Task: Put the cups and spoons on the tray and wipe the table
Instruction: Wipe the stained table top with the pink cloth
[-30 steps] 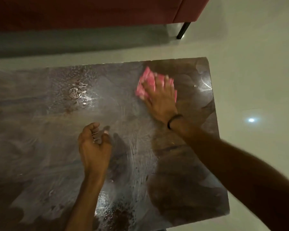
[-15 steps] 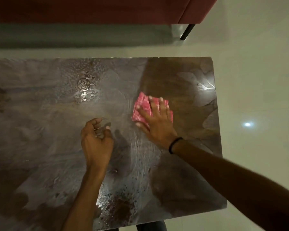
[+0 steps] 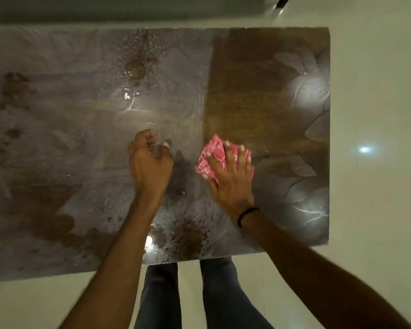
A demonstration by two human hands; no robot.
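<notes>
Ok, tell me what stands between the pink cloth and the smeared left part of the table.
Only the left hand, loosely curled, is just left of the pink patterned cloth that the right hand presses on the dark wooden table. Beyond it only smears show.

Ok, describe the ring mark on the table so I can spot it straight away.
Take the dark table and look toward its far edge, beyond the left hand. There, among scattered droplets, sits the ring mark. It is the only closed circle, where everything around it is specks and smears.
</notes>
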